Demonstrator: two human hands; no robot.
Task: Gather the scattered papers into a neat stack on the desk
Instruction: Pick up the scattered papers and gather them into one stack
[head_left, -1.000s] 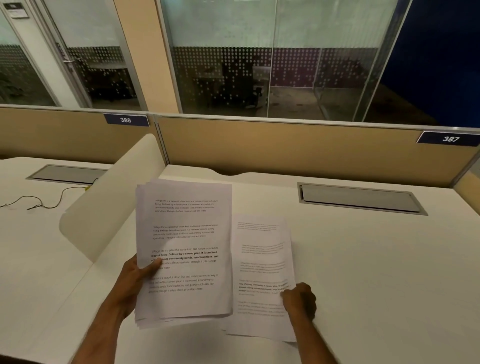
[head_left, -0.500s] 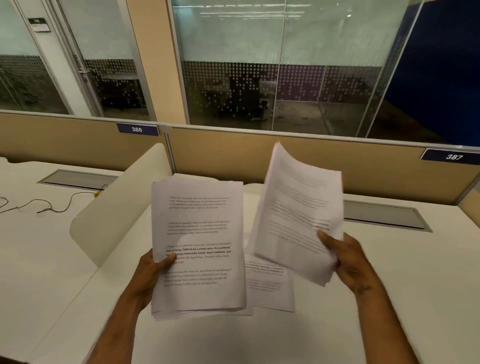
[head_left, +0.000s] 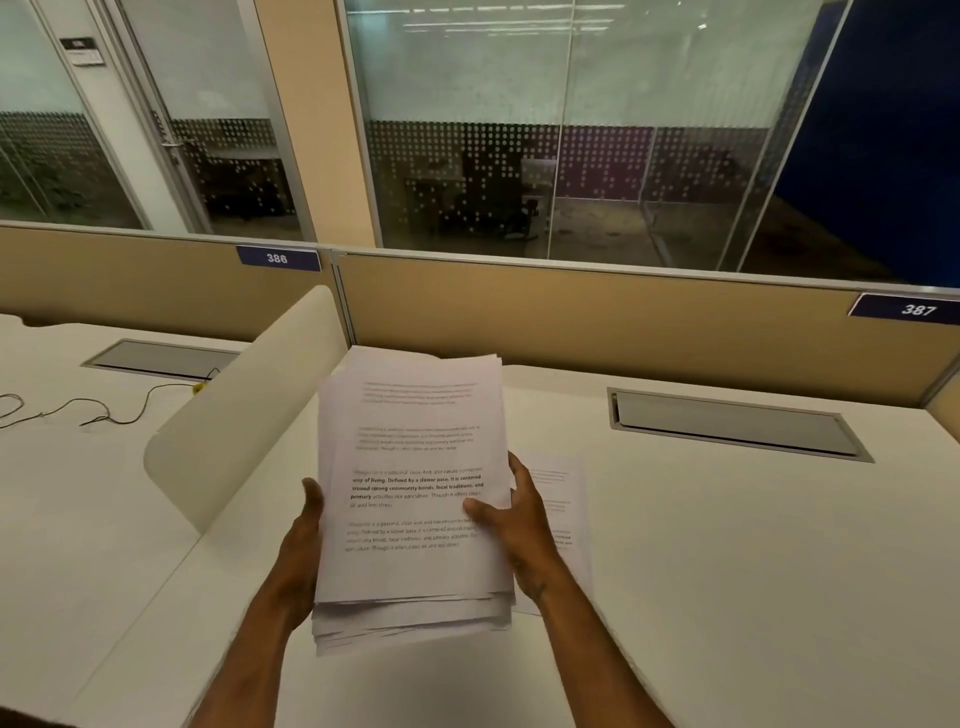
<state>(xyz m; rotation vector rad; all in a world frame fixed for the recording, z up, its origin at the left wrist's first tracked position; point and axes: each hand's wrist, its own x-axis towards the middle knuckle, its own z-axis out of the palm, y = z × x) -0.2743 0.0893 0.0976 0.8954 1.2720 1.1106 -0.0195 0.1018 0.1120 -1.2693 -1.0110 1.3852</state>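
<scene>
Stack of papers (head_left: 415, 499) held above the desk (head_left: 727, 545) between both hands, printed side up, lower edges fanned and uneven. Left hand (head_left: 304, 545) grips the stack's left edge: thumb (head_left: 312, 493) pressed on the edge, fingers hidden beneath the sheets. Right hand (head_left: 517, 525) grips the right edge: thumb lies on the top page over the text, fingers curled behind. Both hands closed on the stack. One loose sheet (head_left: 563, 519) lies flat on the desk just right of the stack, partly covered by the right hand. Curved white divider (head_left: 234, 421) stands to the left. Beyond: recessed cable tray (head_left: 737, 423), tan partition (head_left: 623, 322) with labels 386 (head_left: 277, 258) and 387 (head_left: 918, 309).
</scene>
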